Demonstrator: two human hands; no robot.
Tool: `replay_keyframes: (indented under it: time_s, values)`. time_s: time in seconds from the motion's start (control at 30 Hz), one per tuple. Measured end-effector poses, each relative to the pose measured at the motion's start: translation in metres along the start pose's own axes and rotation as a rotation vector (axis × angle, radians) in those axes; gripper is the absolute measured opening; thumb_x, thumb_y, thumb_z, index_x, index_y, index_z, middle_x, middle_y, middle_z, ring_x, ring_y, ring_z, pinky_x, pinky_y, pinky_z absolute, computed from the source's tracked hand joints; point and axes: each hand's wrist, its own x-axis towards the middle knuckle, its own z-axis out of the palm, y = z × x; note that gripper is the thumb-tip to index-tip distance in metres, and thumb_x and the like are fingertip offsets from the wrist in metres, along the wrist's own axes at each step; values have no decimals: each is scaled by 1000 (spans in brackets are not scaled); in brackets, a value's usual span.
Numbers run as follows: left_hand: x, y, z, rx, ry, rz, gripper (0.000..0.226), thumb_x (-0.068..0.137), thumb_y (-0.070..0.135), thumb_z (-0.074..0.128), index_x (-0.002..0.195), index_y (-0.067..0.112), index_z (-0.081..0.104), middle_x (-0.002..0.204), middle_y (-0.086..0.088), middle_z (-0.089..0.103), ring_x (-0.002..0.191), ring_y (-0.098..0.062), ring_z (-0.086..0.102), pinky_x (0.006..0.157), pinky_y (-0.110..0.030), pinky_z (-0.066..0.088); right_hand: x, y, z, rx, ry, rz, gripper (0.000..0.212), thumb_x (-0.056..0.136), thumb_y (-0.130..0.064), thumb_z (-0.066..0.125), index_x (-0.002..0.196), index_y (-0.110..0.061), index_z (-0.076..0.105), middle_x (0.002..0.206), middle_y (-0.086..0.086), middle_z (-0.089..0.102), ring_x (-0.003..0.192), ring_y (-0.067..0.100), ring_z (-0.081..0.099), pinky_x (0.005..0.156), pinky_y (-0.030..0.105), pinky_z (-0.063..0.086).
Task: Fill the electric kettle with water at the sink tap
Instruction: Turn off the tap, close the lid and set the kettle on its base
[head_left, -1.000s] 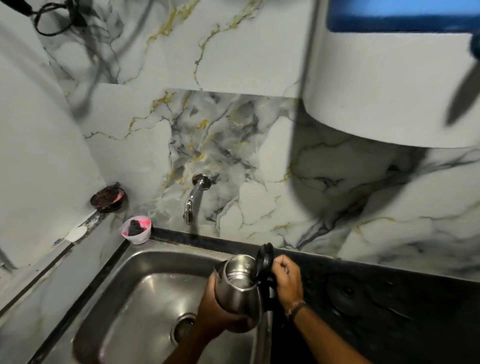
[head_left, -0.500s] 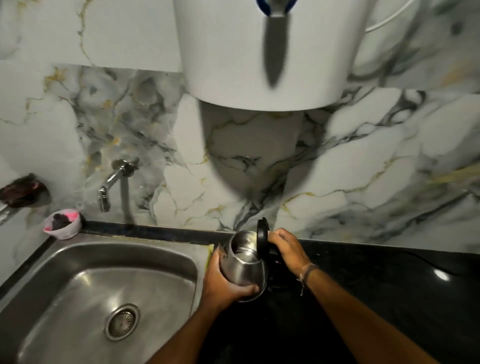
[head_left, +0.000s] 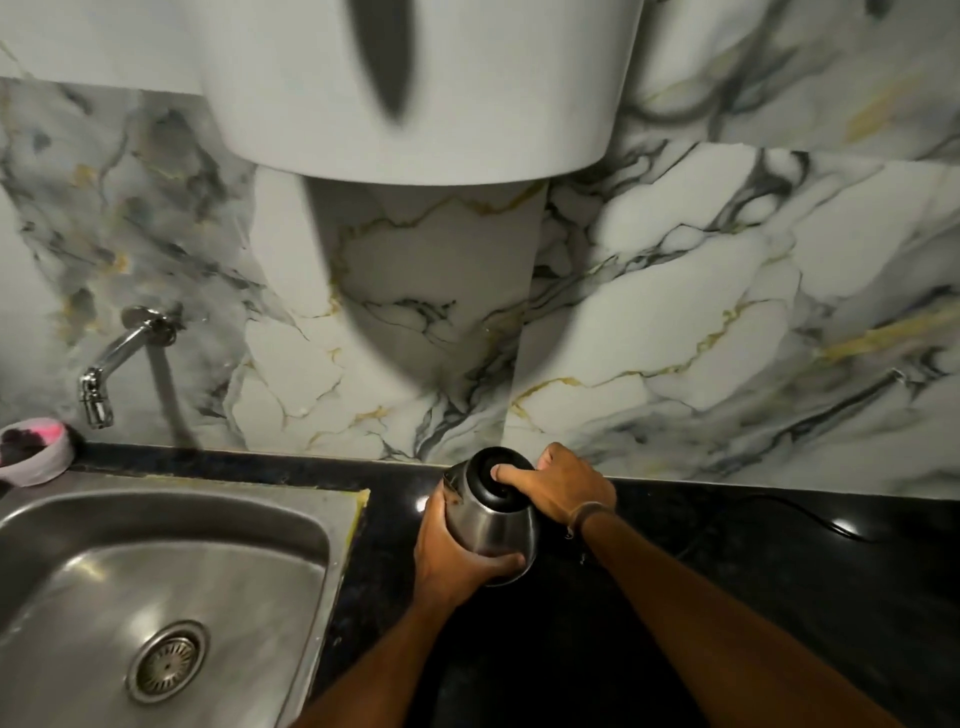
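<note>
Head cam looking down at the kitchen corner, so going left to right: at the far left edge of the counter there's a small pale round bowl with pink and dark stuff in it (head_left: 32, 451), sitting right at the back corner of the stainless steel sink basin (head_left: 156, 561). Round metal drain strainer (head_left: 167, 661) sits low in the basin. On the marble-look wall above, a chrome wall tap (head_left: 120, 358) angles down toward the sink's back rim, no water visible from it.

Right of the sink is the black glossy counter (head_left: 779, 597). The shiny steel electric kettle with black lid (head_left: 491, 519) is over that counter, just beside the sink's right rim, well apart from the tap, lid shut. Left hand (head_left: 452, 556) is wrapped around the kettle's body, grip clenched on the steel side. Right hand (head_left: 561, 491) is on top at the handle side, thumb pressing on the black lid, so its grip is on the kettle too.

Big white rounded appliance (head_left: 415, 88) hangs on the wall above.
</note>
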Motion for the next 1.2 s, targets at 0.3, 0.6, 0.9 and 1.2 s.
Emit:
replay_keyframes:
  time_s: [0.3, 0.6, 0.9, 1.2]
  values:
    - [21, -8, 23, -29, 28, -27, 131, 30, 45, 111, 143, 41, 46, 137, 16, 65, 129, -13, 64, 111, -52, 57, 32, 11, 3, 6, -30, -32, 80, 46, -100, 55, 85, -31, 51, 88, -11, 62, 89, 22, 63, 87, 44, 54]
    - [26, -21, 39, -20, -1, -57, 143, 32, 46, 111, 155, 32, 40, 149, 9, 58, 140, -20, 56, 118, -54, 50, 48, 31, 16, 48, -28, -25, 79, 45, -99, 54, 81, -29, 49, 84, -9, 61, 79, 17, 59, 90, 48, 55]
    - [31, -25, 42, 0, 12, -64, 139, 31, 48, 110, 151, 30, 42, 145, 8, 61, 136, -18, 58, 115, -52, 53, 57, 31, 24, 46, 13, -36, 79, 45, -99, 56, 80, -29, 48, 81, -10, 62, 72, 13, 57, 66, 37, 43]
    - [41, -27, 49, -20, -19, -65, 130, 30, 50, 110, 141, 51, 43, 136, 22, 63, 128, -9, 62, 109, -50, 59, 69, 34, 21, 53, 16, -47, 78, 47, -100, 56, 79, -29, 48, 83, -9, 64, 78, 17, 61, 70, 39, 47]
